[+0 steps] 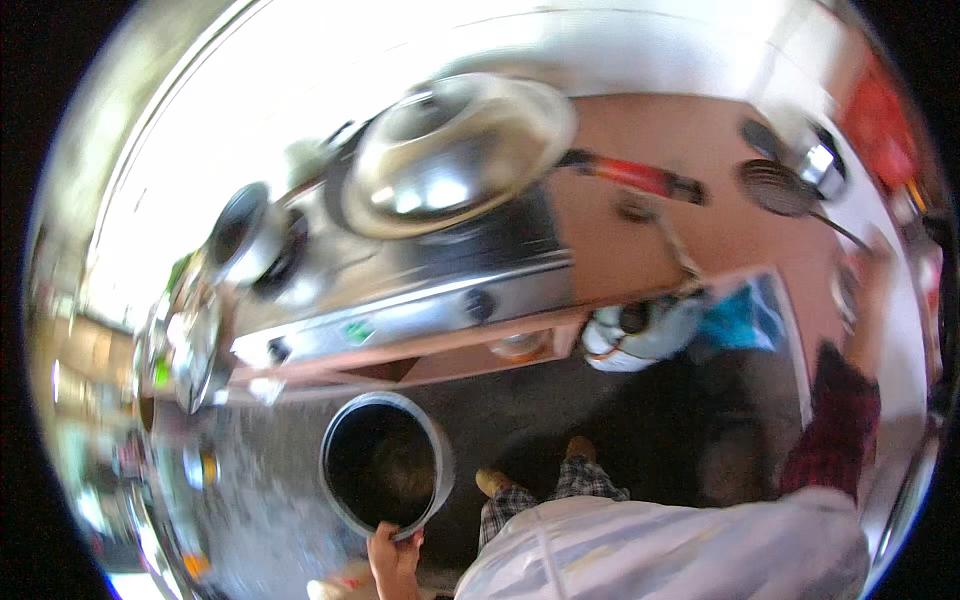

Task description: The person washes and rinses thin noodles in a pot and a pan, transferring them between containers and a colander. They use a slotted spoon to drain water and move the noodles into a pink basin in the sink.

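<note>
My left hand (396,559) grips the rim of a deep round metal pot (448,461) at the lower left. The pot hangs tilted, with its dark mouth facing me, and its inside is too dark to make out. At the far right, my right hand (876,274) holds the thin handle of a slotted skimmer (776,187). The skimmer's dark round head is over the reddish-brown counter (645,131), near a shiny metal container (825,169). Motion blur hides the fingers of the right hand.
A domed metal lid (465,161) covers a pan on the gas stove (420,300); its red-and-black handle (637,176) juts right. A smaller pot (244,236) stands on the left burner. Below the counter are a whitish container (637,341) and a blue plastic bag (742,319).
</note>
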A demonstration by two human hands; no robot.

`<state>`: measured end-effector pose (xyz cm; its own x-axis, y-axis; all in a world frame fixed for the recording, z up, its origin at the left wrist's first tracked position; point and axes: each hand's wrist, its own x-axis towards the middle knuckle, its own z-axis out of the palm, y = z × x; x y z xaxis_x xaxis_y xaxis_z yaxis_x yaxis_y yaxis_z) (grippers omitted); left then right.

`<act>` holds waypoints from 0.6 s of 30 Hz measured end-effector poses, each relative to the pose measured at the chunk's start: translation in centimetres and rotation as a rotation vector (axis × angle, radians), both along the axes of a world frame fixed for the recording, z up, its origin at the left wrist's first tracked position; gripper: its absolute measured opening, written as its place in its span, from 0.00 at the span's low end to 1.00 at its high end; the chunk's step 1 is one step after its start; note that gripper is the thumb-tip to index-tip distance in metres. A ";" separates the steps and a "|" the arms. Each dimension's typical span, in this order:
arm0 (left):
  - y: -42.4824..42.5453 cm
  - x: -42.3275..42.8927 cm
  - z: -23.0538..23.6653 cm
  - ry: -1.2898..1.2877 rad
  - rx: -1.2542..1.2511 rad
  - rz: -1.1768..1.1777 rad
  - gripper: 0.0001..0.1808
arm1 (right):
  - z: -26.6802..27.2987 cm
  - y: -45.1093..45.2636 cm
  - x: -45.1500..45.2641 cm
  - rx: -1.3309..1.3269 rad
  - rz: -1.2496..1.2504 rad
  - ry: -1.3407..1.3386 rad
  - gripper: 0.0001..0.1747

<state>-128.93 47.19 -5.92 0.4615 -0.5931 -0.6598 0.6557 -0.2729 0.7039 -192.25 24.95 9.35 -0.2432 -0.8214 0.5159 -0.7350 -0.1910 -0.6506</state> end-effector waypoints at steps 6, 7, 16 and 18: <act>3.4 7.2 -1.4 0.149 -0.067 0.131 0.14 | 2.6 2.8 12.9 -0.248 0.077 0.257 0.11; 3.9 8.7 -1.3 0.184 -0.106 0.145 0.14 | 2.9 3.6 15.4 -0.308 0.057 0.298 0.12; 7.5 28.3 0.2 0.025 0.003 0.252 0.17 | 3.9 3.3 43.7 -0.810 -0.028 0.565 0.22; 8.4 32.6 0.5 -0.021 -0.029 0.295 0.17 | 3.8 2.7 49.9 -0.923 -0.048 0.623 0.24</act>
<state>-96.36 55.59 -5.45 0.6305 -0.4497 -0.6326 0.6887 -0.0518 0.7232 -142.39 27.60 13.20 0.2500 -0.0563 0.9666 -0.9031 -0.3735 0.2118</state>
